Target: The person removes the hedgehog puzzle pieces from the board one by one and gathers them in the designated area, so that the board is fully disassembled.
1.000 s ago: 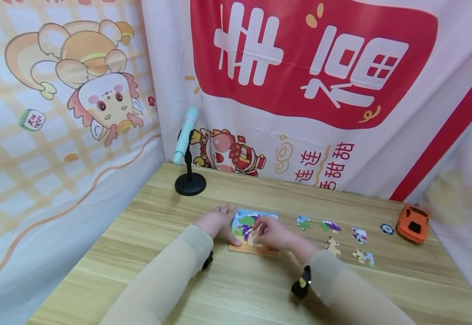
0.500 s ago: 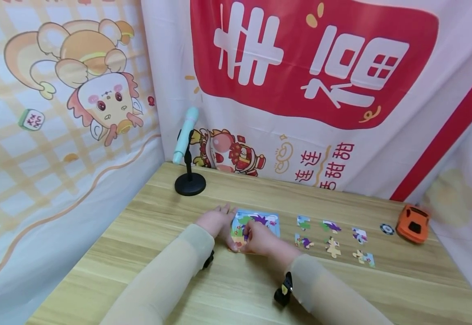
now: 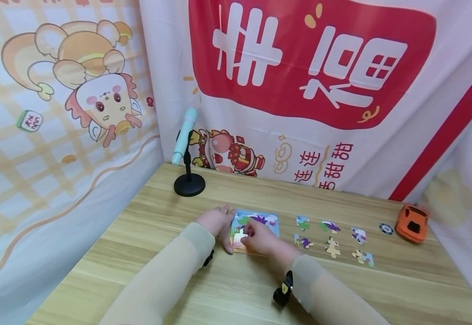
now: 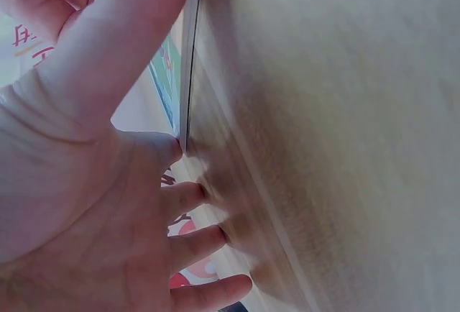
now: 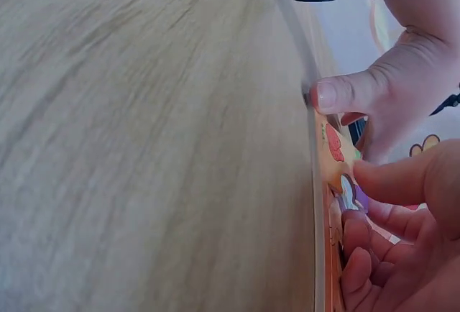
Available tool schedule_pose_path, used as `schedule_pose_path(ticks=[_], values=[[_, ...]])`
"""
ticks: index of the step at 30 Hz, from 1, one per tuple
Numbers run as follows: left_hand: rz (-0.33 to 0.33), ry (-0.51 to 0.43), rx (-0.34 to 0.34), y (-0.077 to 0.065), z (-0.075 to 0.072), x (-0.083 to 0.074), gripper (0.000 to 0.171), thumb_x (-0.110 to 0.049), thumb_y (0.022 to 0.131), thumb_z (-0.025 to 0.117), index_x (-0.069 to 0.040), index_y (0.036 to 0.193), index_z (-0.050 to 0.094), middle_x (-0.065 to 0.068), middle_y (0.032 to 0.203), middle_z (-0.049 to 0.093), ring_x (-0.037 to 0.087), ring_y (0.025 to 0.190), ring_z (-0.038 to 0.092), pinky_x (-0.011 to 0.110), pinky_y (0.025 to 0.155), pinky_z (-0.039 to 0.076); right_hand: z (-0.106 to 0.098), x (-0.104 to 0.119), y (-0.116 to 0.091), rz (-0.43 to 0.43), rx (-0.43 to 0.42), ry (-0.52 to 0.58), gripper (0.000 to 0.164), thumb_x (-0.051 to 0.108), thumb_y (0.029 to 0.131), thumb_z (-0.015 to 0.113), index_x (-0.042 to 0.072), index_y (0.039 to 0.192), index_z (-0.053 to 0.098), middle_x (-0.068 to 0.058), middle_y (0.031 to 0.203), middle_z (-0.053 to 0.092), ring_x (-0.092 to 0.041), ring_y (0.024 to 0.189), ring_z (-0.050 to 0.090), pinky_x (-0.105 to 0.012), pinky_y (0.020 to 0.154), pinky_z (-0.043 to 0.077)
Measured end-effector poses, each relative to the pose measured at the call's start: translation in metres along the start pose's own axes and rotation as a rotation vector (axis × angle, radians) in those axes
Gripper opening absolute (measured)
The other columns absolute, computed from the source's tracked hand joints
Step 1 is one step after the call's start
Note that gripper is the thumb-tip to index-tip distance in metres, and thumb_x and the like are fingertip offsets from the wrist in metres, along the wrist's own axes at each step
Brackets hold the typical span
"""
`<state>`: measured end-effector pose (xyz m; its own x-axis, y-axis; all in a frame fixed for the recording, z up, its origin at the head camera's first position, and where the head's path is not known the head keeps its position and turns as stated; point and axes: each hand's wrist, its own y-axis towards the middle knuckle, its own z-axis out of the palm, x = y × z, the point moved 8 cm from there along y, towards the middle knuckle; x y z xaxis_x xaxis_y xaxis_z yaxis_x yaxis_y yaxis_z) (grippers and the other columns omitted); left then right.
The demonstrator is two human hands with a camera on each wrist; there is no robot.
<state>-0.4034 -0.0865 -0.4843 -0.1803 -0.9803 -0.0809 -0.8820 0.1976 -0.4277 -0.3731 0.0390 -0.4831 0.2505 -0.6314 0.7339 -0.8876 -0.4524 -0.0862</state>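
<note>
A jigsaw board with a blue and orange border lies on the wooden table, partly covered by both hands. Along its left edge rests my left hand, fingers spread and straight. Its thumb lies against the near corner in the right wrist view. My right hand is low over the board's left half. Between thumb and forefinger it pinches a puzzle piece, white and purple, close down on the picture. The other right fingers are curled beside it.
Several loose puzzle pieces, including a beige one and a purple one, lie right of the board. Further right are a small round disc and an orange toy car. A mint microphone on a black stand stands behind.
My right hand has moved left and slightly towards me across the board, uncovering its upper right part. My left hand stays at the left edge, its thumb shifted slightly off the picture.
</note>
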Motion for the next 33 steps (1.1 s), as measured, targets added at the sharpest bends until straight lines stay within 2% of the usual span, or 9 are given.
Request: schedule_pose_path(ticks=[4, 6, 8, 11, 15, 21, 24, 28, 33], values=[[-0.001, 0.0, 0.004, 0.015, 0.008, 0.004, 0.146, -0.07, 0.042, 0.087, -0.022, 0.16, 0.016, 0.008, 0.164, 0.011, 0.034, 0.148, 0.014, 0.053, 0.114, 0.025, -0.001, -0.008, -0.001, 0.063, 0.018, 0.194, 0.005, 0.005, 0.097, 0.061, 0.004, 0.094, 0.057, -0.008, 0.084, 0.06, -0.019, 0.07, 0.053, -0.029, 0.058, 0.044], [-0.001, -0.014, -0.012, 0.011, 0.006, 0.003, 0.143, -0.066, 0.044, 0.089, -0.022, 0.16, 0.018, 0.009, 0.164, 0.012, 0.035, 0.147, 0.015, 0.053, 0.114, 0.025, -0.001, -0.013, -0.001, 0.077, 0.023, 0.277, 0.004, 0.004, 0.098, 0.059, 0.002, 0.094, 0.058, -0.01, 0.086, 0.062, -0.019, 0.068, 0.053, -0.028, 0.057, 0.044], [0.002, -0.023, -0.016, -0.001, 0.0, -0.001, 0.138, -0.063, 0.049, 0.089, -0.021, 0.16, 0.018, 0.01, 0.164, 0.013, 0.034, 0.147, 0.016, 0.051, 0.114, 0.025, -0.003, -0.016, -0.003, 0.087, 0.026, 0.337, 0.004, 0.003, 0.098, 0.058, 0.001, 0.095, 0.057, -0.012, 0.086, 0.063, -0.019, 0.065, 0.052, -0.028, 0.055, 0.044], [0.014, -0.041, -0.025, -0.011, -0.005, -0.003, 0.134, -0.06, 0.052, 0.09, -0.02, 0.16, 0.02, 0.01, 0.164, 0.013, 0.035, 0.147, 0.015, 0.051, 0.115, 0.023, -0.007, -0.017, -0.005, 0.085, 0.02, 0.353, 0.004, 0.003, 0.098, 0.059, 0.0, 0.095, 0.058, -0.011, 0.086, 0.062, -0.019, 0.065, 0.052, -0.028, 0.055, 0.044], [0.013, -0.044, -0.011, -0.008, -0.003, -0.002, 0.138, -0.061, 0.049, 0.089, -0.02, 0.16, 0.018, 0.01, 0.164, 0.011, 0.036, 0.148, 0.012, 0.052, 0.115, 0.021, -0.021, -0.014, -0.011, 0.071, 0.007, 0.351, 0.005, 0.004, 0.098, 0.059, 0.0, 0.094, 0.058, -0.012, 0.085, 0.062, -0.02, 0.065, 0.053, -0.031, 0.057, 0.046], [-0.001, -0.069, 0.012, 0.006, 0.003, 0.002, 0.15, -0.064, 0.037, 0.088, -0.022, 0.16, 0.015, 0.009, 0.165, 0.008, 0.037, 0.148, 0.009, 0.058, 0.114, 0.019, -0.073, -0.003, -0.033, 0.017, -0.022, 0.323, 0.01, 0.009, 0.097, 0.062, 0.0, 0.096, 0.057, -0.014, 0.085, 0.059, -0.024, 0.068, 0.053, -0.034, 0.06, 0.048], [-0.008, -0.081, 0.004, 0.002, 0.0, 0.001, 0.148, -0.064, 0.038, 0.089, -0.023, 0.16, 0.016, 0.008, 0.165, 0.008, 0.036, 0.148, 0.01, 0.057, 0.114, 0.019, -0.099, -0.003, -0.049, 0.001, -0.032, 0.314, 0.013, 0.009, 0.096, 0.062, -0.002, 0.097, 0.056, -0.011, 0.082, 0.056, -0.023, 0.069, 0.052, -0.031, 0.058, 0.047], [-0.003, -0.08, -0.006, -0.004, -0.002, -0.001, 0.141, -0.061, 0.046, 0.09, -0.023, 0.16, 0.017, 0.007, 0.165, 0.01, 0.035, 0.148, 0.01, 0.054, 0.115, 0.02, -0.122, -0.017, -0.07, 0.026, -0.051, 0.273, 0.013, 0.011, 0.097, 0.062, -0.001, 0.098, 0.056, -0.008, 0.08, 0.053, -0.022, 0.069, 0.05, -0.029, 0.056, 0.046], [-0.007, -0.077, 0.005, -0.002, -0.001, 0.001, 0.141, -0.061, 0.046, 0.09, -0.023, 0.16, 0.016, 0.007, 0.165, 0.009, 0.034, 0.149, 0.009, 0.053, 0.116, 0.019, -0.125, -0.049, -0.089, 0.092, -0.031, 0.219, 0.011, 0.011, 0.098, 0.062, 0.0, 0.098, 0.059, -0.012, 0.085, 0.057, -0.025, 0.073, 0.054, -0.034, 0.06, 0.048]])
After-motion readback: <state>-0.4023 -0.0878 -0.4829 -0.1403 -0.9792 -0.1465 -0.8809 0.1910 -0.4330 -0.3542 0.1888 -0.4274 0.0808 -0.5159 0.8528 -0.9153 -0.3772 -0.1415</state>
